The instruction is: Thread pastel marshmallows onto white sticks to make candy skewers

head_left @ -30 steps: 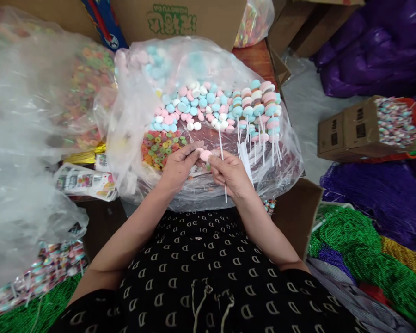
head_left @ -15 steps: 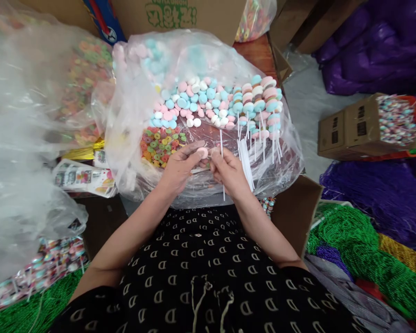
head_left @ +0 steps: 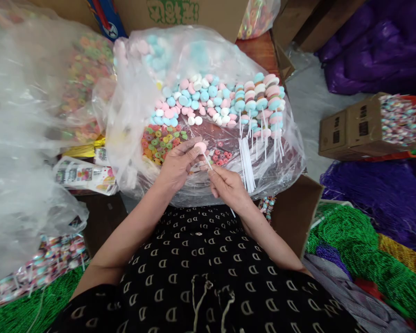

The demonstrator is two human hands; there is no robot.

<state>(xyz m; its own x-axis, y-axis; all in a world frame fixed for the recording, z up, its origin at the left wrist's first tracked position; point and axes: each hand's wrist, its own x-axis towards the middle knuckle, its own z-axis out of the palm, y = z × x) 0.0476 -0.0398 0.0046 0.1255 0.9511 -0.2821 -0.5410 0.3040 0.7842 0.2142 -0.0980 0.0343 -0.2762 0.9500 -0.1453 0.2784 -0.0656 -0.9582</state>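
Note:
Between thumb and fingers, my left hand [head_left: 180,161] pinches a pink round candy [head_left: 200,147]. My right hand [head_left: 225,181] grips a white stick [head_left: 206,160], whose upper end touches the candy. Small red rings [head_left: 222,156] lie on the plastic just beyond my right hand. Mixed coloured rings [head_left: 162,141] are heaped past my left hand. Pink, blue and white round candies [head_left: 194,99] lie farther back. To their right rest several filled candy sticks [head_left: 260,104], with a bundle of bare white sticks [head_left: 247,165] below them.
Large clear bags [head_left: 19,138] stand at the left. A cardboard box [head_left: 353,127] of wrapped sweets is at the right, above purple strands [head_left: 377,203] and green strands [head_left: 353,245]. An open carton [head_left: 296,212] sits by the table's near right edge.
The white stick has tilted from upright to point up-left at the pink candy. My right hand has moved slightly down, uncovering the red rings. The pink candy now faces up.

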